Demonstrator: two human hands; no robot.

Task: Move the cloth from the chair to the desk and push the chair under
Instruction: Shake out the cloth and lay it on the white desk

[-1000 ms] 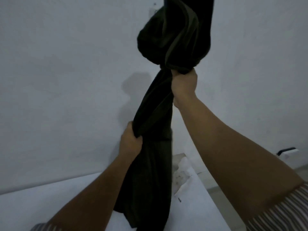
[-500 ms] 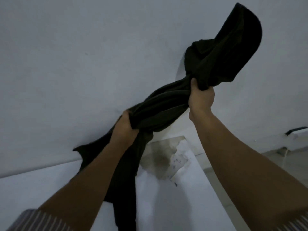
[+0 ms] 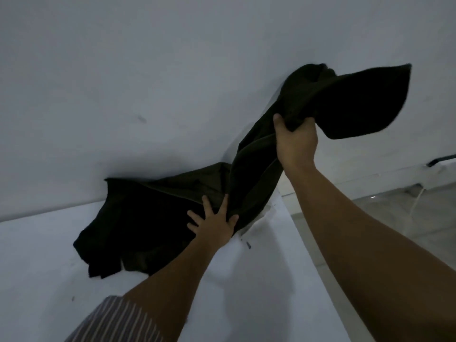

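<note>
To the left of the left hand (image 3: 214, 224), the lower half of the dark, soft, crumpled cloth (image 3: 148, 225) lies spread on the flat white desk (image 3: 44, 267), its ragged hem nearest the person and its far edge against the pale wall (image 3: 123, 82) behind. The left hand lies flat on the fabric with fingers splayed wide, pressing it down rather than gripping it; a striped sleeve (image 3: 116, 322) shows at that arm. Just right of this hand the cloth twists into a thick rope that climbs off the desk to the right hand (image 3: 294, 141), which is closed in a fist around the bunched fabric, well above the surface. Beyond that fist, to its right, a loose flap hangs free in the air. The main risk, as I judge it, is that this raised end sits over or past the desk's right edge (image 3: 301, 233): if released there, its weight could drag the rest off onto the floor (image 3: 407, 206), especially once the flat left hand lifts. The twist could also leave the cloth in a heap instead of lying flat. The chair is not in view, so its position cannot be told.
</note>
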